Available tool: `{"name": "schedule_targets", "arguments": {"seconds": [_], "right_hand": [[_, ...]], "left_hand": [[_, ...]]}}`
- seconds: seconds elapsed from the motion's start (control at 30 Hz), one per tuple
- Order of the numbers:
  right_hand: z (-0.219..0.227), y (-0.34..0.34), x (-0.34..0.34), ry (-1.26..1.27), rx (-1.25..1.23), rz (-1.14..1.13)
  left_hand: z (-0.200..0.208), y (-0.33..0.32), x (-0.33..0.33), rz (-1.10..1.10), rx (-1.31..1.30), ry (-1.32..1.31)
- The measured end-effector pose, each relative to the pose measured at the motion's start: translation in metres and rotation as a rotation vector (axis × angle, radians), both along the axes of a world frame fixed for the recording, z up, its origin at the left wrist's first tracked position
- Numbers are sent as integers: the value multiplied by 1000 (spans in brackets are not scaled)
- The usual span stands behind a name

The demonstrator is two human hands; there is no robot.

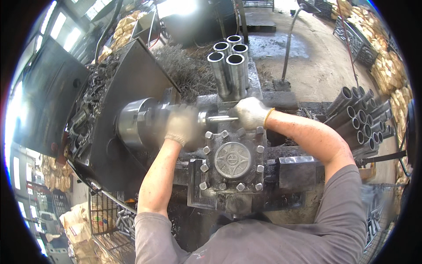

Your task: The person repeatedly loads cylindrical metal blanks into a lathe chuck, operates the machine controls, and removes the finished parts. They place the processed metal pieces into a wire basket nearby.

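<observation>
Left hand in a pale knit glove: blurred, just right of the round, shiny steel chuck; cannot tell whether it grips. Right hand in a whitish glove: fingers closed on the right end of a slim, bright metal rod, which lies roughly level between both hands, beyond the square, bolt-studded dark metal block. Five upright grey steel tubes stand farther back.

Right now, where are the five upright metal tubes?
In the head view, the upright tubes stand at upper centre, just beyond the right hand and farther from the person than the bolted block.
</observation>
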State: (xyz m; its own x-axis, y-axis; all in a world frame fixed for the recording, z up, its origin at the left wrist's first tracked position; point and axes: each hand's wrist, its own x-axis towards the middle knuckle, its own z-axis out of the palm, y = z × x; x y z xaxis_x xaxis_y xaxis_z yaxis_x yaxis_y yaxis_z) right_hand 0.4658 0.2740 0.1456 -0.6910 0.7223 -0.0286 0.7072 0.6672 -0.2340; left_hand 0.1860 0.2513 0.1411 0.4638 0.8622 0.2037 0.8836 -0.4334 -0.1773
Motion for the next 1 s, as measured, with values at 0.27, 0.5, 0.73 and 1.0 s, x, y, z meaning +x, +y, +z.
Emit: {"name": "schedule_targets", "arguments": {"seconds": [0.27,0.5,0.73,1.0], "right_hand": [[-22,-1,-3,-14,-24,-90],[-11,5,1,51,68,24],[-11,0,-9,77,10,-9],[-5,-2,0,46,-126,-65]], "left_hand": [[24,-3,15,52,-116,172],[8,-3,7,28,-52,181],[5,-1,2,-6,-29,123],[14,-5,5,-16,-19,44]]}}
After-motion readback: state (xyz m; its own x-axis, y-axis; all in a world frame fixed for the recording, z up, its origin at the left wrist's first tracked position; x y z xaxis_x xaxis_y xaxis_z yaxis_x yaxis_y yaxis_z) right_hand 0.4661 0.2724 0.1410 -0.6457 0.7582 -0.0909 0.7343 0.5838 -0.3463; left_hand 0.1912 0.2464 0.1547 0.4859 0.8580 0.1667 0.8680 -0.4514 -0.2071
